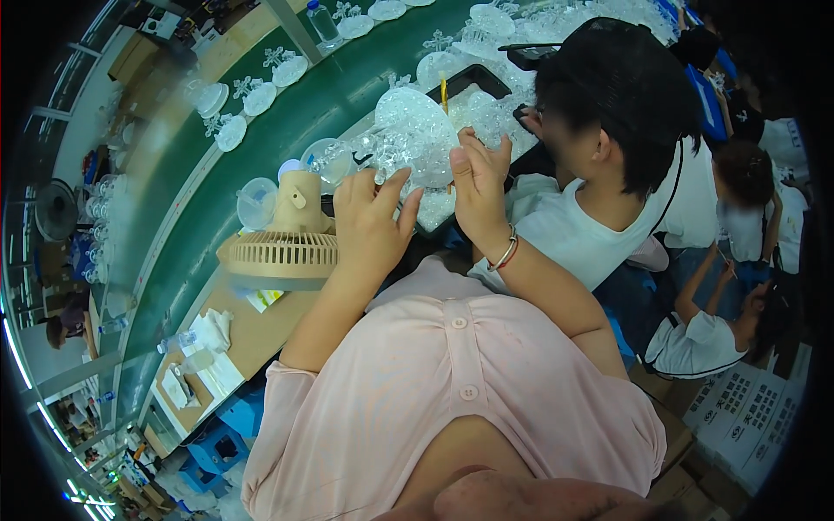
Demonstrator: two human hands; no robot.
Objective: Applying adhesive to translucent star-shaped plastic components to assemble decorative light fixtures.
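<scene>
My left hand [369, 208] is open, its fingers spread beside a cluster of clear, crystal-like plastic pieces [393, 148]. My right hand [479, 178] has its fingers stretched out and partly apart near the edge of a round whitish disc [408, 106] with glittering clear pieces around it. Whether its fingertips touch the disc or some small piece, I cannot tell. Beneath and beyond both hands sits a black tray [484, 80] of small clear beads. A thin yellow stick [444, 95] stands up next to the disc.
A beige fan [282, 252] stands left of my left hand, near clear plastic cups [257, 201]. Finished-looking ornaments on round bases [259, 98] line the green conveyor belt [195, 187]. Close on my right sits a co-worker [599, 165] in a white shirt and black cap.
</scene>
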